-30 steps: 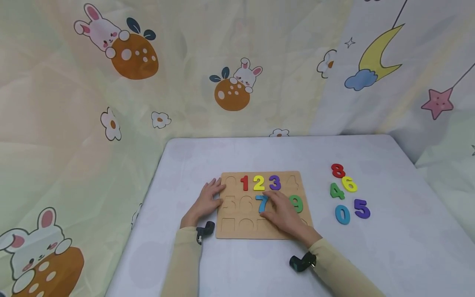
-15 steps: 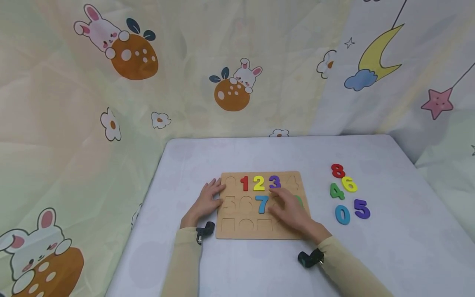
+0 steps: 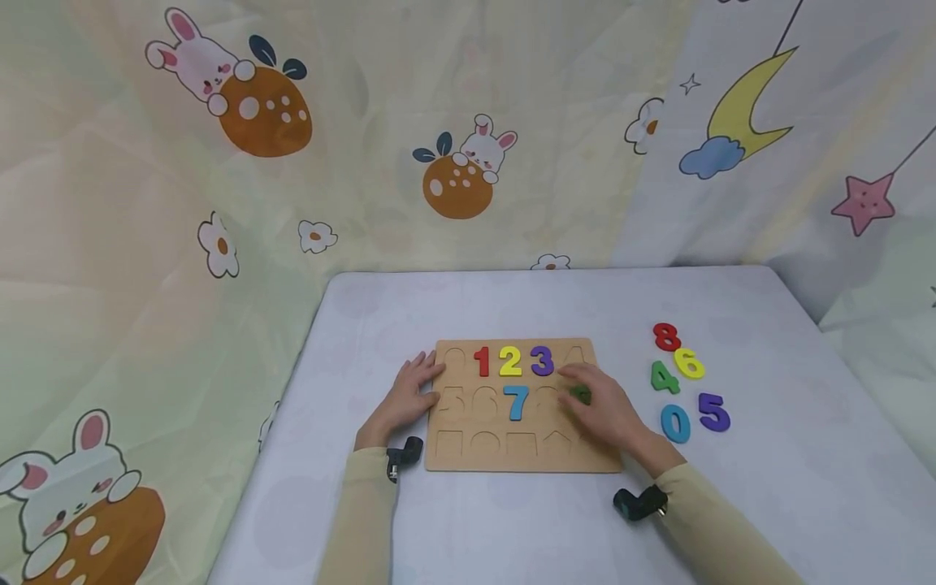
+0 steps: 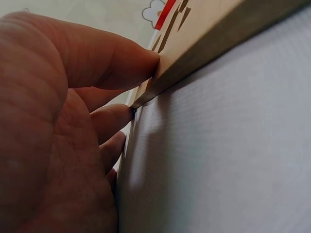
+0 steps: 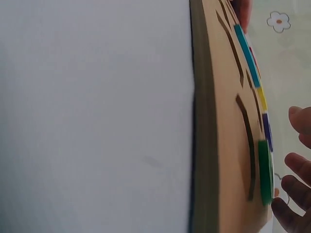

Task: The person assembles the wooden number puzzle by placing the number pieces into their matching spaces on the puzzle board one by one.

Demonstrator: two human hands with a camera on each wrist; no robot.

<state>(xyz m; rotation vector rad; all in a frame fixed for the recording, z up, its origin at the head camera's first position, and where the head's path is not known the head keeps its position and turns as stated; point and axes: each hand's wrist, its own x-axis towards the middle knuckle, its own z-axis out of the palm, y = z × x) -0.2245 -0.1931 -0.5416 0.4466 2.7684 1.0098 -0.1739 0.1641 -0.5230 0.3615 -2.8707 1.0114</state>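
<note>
My left hand (image 3: pixel 400 398) rests at the left edge of a wooden number puzzle board (image 3: pixel 468 464); in the left wrist view the thumb (image 4: pixel 131 68) touches the board and the fingertips lie along its edge. Over the board's right side hovers my right hand (image 3: pixel 607 414), thumb and fingers apart. Beneath it lies the green 9 (image 5: pixel 264 172), partly hidden in the head view. The right wrist view shows those fingers above the board, holding nothing. A red 1 (image 3: pixel 483 362), yellow 2 (image 3: pixel 510 361) and purple 3 (image 3: pixel 543 361) sit in the top row, a blue 7 (image 3: pixel 518 400) below.
Right of the board lie loose number pieces: red 8 (image 3: pixel 666 336), yellow 6 (image 3: pixel 680 362), green 4 (image 3: pixel 669 379), blue 0 (image 3: pixel 666 424) and purple 5 (image 3: pixel 712 409). A white cloth covers the table (image 3: pixel 497 528); a printed curtain (image 3: pixel 366 146) hangs behind it.
My right hand has let go of the blue 7 and moved right, to over the green 9. The 7 stays on the board. My left hand has not moved.
</note>
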